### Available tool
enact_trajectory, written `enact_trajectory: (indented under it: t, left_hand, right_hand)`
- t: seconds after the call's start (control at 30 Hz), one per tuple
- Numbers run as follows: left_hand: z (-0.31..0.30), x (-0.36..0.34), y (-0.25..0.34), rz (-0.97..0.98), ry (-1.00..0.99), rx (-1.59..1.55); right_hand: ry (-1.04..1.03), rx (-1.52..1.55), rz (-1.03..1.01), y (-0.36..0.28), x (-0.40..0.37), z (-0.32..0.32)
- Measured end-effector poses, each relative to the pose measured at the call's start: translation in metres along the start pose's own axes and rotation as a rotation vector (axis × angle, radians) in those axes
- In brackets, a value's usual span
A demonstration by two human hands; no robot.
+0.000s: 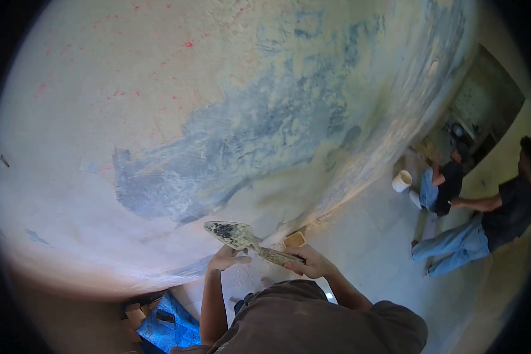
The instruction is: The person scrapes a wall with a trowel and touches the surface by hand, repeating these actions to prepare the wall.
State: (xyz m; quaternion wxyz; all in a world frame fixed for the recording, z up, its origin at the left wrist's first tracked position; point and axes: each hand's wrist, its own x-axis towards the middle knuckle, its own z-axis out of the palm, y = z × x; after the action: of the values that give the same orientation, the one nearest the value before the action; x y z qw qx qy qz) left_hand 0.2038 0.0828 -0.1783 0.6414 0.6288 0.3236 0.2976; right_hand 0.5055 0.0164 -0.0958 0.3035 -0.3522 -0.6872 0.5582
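Observation:
My right hand [311, 263] is closed around the handle end of a pointed trowel [231, 233]. Grey and dark smears cover the trowel's blade, which points left toward the wall, and its handle is crusted too. Just below the blade is my left hand [224, 258], with its thumb apart from the fingers. Part of that hand is hidden by the blade. In front of me rises a pale wall [159, 76] with a large blue-grey patch [248, 141] of uneven, smeared coating and small red marks higher up.
A small tan rectangular object [294, 239] lies at the wall's foot. A blue tarp [170, 327] with a dark item on it is at lower left, beside brown blocks [137, 315]. At right, one person [448, 183] crouches by a white bucket [402, 181]; another person [495, 218] stands nearby.

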Motion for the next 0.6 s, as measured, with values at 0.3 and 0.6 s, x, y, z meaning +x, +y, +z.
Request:
enact_trajectory:
  t: [0.3, 0.6]
  left_hand:
    - [0.020, 0.000, 0.054, 0.145, 0.629, 0.032]
    - [0.040, 0.020, 0.053, 0.224, 0.596, 0.053]
  right_hand:
    - [0.051, 0.050, 0.094, 0.020, -0.013, 0.004]
    - [0.206, 0.107, 0.115, 0.027, -0.053, 0.013]
